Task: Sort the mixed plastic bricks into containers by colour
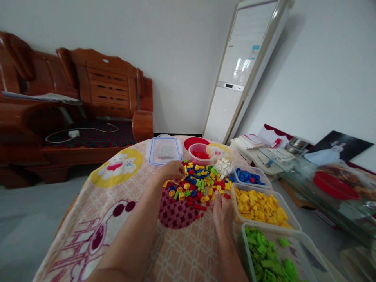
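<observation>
A loose heap of mixed toy building bricks (202, 182) in red, yellow, green and blue lies mid-table. My left hand (173, 171) is over the heap's left edge, its fingers curled together; what they hold, if anything, is hidden. At the near right edge of the heap, my right hand (221, 205) has thumb and fingers drawn together beside yellow and red bricks. I cannot make out what is in it. Blue bricks (249, 177), yellow bricks (260, 207) and green bricks (266, 254) fill separate clear tubs on the right. Red bricks (200, 155) sit in a round bowl (192, 147).
A pile of white bricks (223, 167) lies beyond the heap. A clear blue-rimmed lid (165, 151) and a red round lid (190, 140) rest at the table's far side. To the right stands a glass shelf (282, 164) with papers and a red basket (335, 185).
</observation>
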The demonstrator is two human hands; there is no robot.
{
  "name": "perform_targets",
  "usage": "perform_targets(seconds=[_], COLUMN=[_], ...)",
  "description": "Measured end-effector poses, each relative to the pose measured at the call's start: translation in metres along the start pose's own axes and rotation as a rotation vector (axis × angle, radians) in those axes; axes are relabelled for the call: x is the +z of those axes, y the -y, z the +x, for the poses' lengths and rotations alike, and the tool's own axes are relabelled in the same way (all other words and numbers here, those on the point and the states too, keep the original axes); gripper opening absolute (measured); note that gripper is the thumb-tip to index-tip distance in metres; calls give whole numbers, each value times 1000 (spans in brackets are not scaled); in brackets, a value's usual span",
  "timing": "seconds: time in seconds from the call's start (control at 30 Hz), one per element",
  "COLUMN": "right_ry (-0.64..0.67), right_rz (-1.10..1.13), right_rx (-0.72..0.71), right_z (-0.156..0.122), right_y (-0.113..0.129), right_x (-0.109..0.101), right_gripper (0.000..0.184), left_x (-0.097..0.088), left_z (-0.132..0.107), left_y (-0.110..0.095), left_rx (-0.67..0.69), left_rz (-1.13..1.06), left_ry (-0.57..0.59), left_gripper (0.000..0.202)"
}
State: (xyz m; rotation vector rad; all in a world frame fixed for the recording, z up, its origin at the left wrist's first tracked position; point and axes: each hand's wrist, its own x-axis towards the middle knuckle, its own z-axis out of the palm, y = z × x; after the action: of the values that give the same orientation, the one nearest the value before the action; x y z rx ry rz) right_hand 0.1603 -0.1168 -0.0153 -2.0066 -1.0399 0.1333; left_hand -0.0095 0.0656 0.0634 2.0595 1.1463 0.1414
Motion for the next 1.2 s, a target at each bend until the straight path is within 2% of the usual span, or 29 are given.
perform_targets(seconds=[0.1,0.23,0.37,0.57,0.73,0.87,0.97,1.07,1.2], right_ry=[-8,-2,-1,-14,-14,12,19,14,5], right_rz=[-1,-1,23,7,0,26,28,24,23], right_rx=[-2,9,-2,-14,-8,3,5,-4,16], right_z=[0,1,1,1,1,1,1,1,1], right_y=[0,-1,-2,-1,-2,-3,-3,-2,0], right_x=[1,1,2,2,2,2,2,1,1], right_gripper=[59,59,58,58,58,58,58,57,58], left_x=[-1,5,11,18,18,11,7,13,34], left_z=[-1,2,7,11,10,10,13,22,37], left_y=[2,-1,-4,-6,-6,-4,-4,-6,-12], left_rx=[-20,-12,-24,-7,15,144,188,223,233], left_rz=[-10,-17,169,337,302,248,121,-122,-730], left_ry=[19,103,136,50,0,-173,-279,-365,-460], left_gripper=[19,26,31,19,12,12,13,17,22])
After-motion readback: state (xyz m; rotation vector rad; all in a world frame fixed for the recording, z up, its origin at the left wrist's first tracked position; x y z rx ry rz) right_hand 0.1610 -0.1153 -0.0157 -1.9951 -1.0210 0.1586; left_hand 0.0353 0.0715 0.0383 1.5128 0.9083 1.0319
